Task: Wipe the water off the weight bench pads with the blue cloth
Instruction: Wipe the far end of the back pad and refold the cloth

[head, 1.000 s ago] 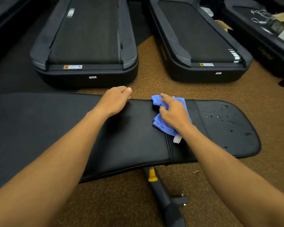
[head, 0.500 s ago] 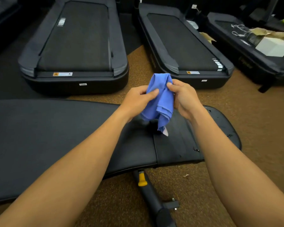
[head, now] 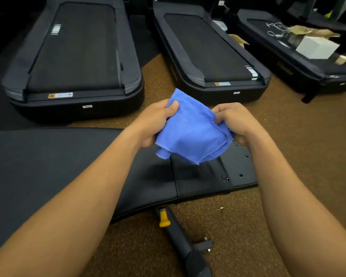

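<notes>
The blue cloth [head: 190,130] is held up in the air above the bench, stretched between both hands. My left hand [head: 154,120] grips its left edge with curled fingers and thumb. My right hand [head: 236,122] pinches its right edge. Below lies the black weight bench: the long back pad [head: 58,166] runs off to the left, and the shorter seat pad [head: 236,172] is on the right. Small water drops [head: 241,175] dot the seat pad. The cloth and my hands hide part of the seat pad.
Three black treadmills [head: 74,56] [head: 208,50] [head: 300,62] stand on the floor behind the bench; a white box [head: 316,47] and papers lie on the right one. The bench's black support leg with a yellow knob [head: 164,219] sticks out over the brown carpet toward me.
A second ago my right hand pressed the cloth on the pad and my left rested on the bench. Both hands have lifted the cloth and now pull it wider apart.
</notes>
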### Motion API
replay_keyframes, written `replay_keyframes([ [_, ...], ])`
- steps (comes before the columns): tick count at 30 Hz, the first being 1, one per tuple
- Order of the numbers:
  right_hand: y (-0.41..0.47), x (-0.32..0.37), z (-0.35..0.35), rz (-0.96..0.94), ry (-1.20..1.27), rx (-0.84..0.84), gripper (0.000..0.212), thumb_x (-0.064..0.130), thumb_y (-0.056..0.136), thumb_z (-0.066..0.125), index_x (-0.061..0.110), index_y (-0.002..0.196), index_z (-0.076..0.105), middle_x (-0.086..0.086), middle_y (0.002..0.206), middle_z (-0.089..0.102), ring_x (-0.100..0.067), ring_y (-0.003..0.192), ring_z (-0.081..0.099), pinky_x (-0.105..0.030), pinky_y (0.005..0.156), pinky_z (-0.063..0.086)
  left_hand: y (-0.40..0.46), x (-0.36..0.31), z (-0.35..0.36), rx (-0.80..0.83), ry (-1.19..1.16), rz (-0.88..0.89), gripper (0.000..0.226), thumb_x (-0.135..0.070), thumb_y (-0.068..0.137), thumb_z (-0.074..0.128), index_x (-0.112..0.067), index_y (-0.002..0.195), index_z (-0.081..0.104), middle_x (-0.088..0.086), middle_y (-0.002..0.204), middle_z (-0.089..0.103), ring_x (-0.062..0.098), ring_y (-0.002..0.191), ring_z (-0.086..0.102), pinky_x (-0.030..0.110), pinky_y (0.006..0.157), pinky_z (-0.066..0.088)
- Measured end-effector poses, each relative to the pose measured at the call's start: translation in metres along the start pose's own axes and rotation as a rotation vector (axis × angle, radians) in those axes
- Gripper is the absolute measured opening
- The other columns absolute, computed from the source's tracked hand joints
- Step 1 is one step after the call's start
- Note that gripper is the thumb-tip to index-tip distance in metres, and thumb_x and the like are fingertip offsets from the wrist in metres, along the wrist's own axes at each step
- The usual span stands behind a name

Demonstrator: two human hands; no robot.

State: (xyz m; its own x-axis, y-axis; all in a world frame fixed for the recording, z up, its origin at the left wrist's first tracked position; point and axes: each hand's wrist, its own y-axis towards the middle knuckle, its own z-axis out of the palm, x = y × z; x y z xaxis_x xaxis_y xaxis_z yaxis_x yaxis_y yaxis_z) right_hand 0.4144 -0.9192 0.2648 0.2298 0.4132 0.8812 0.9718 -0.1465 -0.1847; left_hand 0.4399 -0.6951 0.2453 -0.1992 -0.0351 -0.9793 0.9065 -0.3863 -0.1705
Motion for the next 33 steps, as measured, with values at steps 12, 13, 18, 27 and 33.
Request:
replay_keyframes([
  [12, -0.037, -0.099, 0.058, -0.449, -0.699, 0.022, 0.067, 0.062, 0.088, 0.047, 0.02, 0.138, 0.059, -0.002, 0.154, 0.046, -0.022, 0.145, 0.036, -0.049, 0.117, 0.028, 0.041, 0.059, 0.018, -0.242, 0.751, 0.126, 0.036, -0.039, 0.105, 0.044, -0.013, 0.101, 0.068, 0.002, 0.1, 0.068, 0.023, 0.096, 0.06, 0.032, 0.076, 0.039],
  [13, -0.04, -0.108, 0.066, -0.422, -0.781, 0.084, 0.077, 0.07, 0.085, 0.038, 0.027, 0.148, 0.048, 0.003, 0.163, 0.032, -0.021, 0.152, 0.021, -0.055, 0.121, 0.015, 0.043, 0.061, 0.019, -0.243, 0.733, 0.132, 0.039, -0.04, 0.106, 0.042, -0.011, 0.1, 0.068, 0.005, 0.101, 0.069, 0.024, 0.098, 0.061, 0.033, 0.078, 0.04],
  [18, -0.023, -0.119, 0.077, -0.363, -0.917, 0.092, 0.08, 0.078, 0.088, 0.023, 0.044, 0.159, 0.012, 0.019, 0.168, 0.001, -0.016, 0.156, -0.008, -0.059, 0.119, -0.011, 0.055, 0.066, 0.021, -0.253, 0.678, 0.123, 0.048, -0.043, 0.107, 0.035, -0.008, 0.109, 0.068, 0.006, 0.112, 0.07, 0.023, 0.106, 0.06, 0.034, 0.088, 0.041],
  [27, 0.046, -0.114, 0.048, -0.168, -0.874, 0.02, 0.072, 0.075, 0.094, 0.026, 0.046, 0.158, 0.01, 0.017, 0.169, 0.0, -0.015, 0.156, -0.006, -0.06, 0.12, -0.01, 0.081, 0.071, 0.041, -0.215, 0.702, 0.102, 0.045, -0.045, 0.107, 0.034, -0.014, 0.113, 0.066, -0.002, 0.108, 0.064, 0.017, 0.1, 0.055, 0.03, 0.081, 0.034],
  [33, 0.067, -0.144, -0.023, 0.006, -0.932, -0.085, 0.071, 0.074, 0.094, 0.02, 0.045, 0.159, 0.011, 0.015, 0.169, 0.002, -0.015, 0.156, -0.003, -0.062, 0.12, -0.003, 0.083, 0.071, 0.042, -0.171, 0.721, 0.055, 0.054, -0.052, 0.107, 0.027, -0.014, 0.119, 0.063, -0.005, 0.111, 0.059, 0.012, 0.102, 0.049, 0.031, 0.085, 0.032],
])
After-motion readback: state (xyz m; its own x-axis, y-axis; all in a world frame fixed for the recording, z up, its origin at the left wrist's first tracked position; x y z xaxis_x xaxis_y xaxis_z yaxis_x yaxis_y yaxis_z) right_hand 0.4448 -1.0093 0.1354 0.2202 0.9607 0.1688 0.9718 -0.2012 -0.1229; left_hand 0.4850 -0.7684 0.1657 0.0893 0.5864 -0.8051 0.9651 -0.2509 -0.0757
